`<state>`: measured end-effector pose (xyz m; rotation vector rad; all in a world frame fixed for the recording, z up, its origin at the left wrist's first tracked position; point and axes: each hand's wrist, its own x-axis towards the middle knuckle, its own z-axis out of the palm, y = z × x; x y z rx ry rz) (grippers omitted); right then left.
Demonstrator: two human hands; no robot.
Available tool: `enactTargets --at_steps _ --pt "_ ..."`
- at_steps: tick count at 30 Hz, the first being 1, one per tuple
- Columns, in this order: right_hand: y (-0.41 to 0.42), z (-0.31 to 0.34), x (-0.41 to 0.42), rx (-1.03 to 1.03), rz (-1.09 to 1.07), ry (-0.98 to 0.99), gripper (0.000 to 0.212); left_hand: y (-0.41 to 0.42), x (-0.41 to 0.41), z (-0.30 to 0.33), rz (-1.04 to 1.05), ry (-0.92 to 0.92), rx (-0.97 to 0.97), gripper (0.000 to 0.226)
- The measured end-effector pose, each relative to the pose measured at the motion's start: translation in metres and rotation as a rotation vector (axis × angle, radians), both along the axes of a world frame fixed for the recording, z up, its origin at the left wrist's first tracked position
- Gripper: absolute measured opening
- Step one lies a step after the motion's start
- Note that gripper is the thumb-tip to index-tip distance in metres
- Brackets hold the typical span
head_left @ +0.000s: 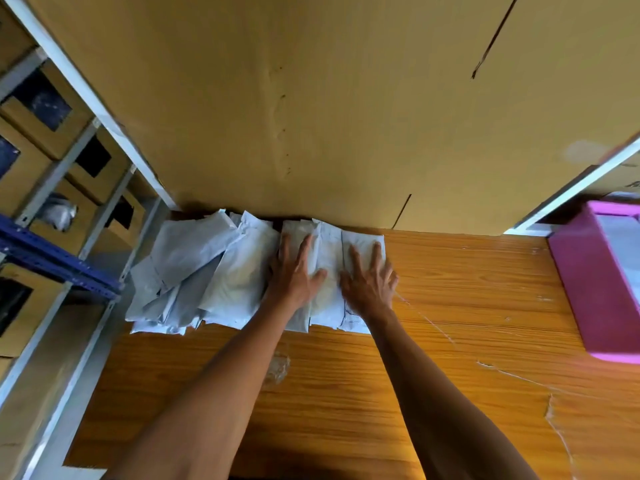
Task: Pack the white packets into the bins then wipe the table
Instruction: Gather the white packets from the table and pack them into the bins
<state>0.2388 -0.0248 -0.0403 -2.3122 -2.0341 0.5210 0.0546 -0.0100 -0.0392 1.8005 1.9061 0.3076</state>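
Several white packets (207,271) lie in an overlapping row along the far edge of the wooden table (450,341), against a brown cardboard wall. My left hand (294,271) rests flat on the packets near the middle of the row, fingers straight. My right hand (370,282) lies flat on the rightmost packets (332,306), fingers spread. A pink bin (585,289) stands at the table's right edge, with something white inside it.
A metal shelf rack (69,209) with cardboard boxes stands to the left of the table. The big cardboard sheet (329,116) rises behind the packets. Torn clear film (550,410) covers parts of the tabletop.
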Motion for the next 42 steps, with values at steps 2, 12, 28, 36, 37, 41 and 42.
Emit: enactTargets --at_steps 2,12,28,36,37,41,42 --pt "0.001 0.0 -0.002 0.052 -0.009 -0.02 0.073 0.001 0.002 0.0 -0.009 0.022 0.0 0.083" --pt "0.006 0.027 0.004 0.098 -0.02 -0.014 0.068 0.01 0.004 0.051 -0.007 0.129 0.099 0.073" --pt "-0.044 0.079 0.04 0.201 -0.036 0.007 0.074 -0.034 0.06 0.059 -0.206 -0.003 0.239 0.076" --pt "-0.086 0.091 0.109 0.246 -0.078 -0.007 0.075 -0.068 0.124 0.07 -0.309 0.018 0.297 0.077" --pt "-0.091 0.094 0.119 0.256 -0.087 -0.006 0.075 -0.071 0.135 0.074 -0.32 0.02 0.306 0.077" --pt "-0.112 0.109 0.166 0.302 -0.115 -0.001 0.076 -0.082 0.185 0.084 -0.351 0.07 0.319 0.078" --pt "-0.118 0.112 0.18 0.32 -0.129 0.002 0.076 -0.086 0.201 0.088 -0.358 0.073 0.332 0.077"
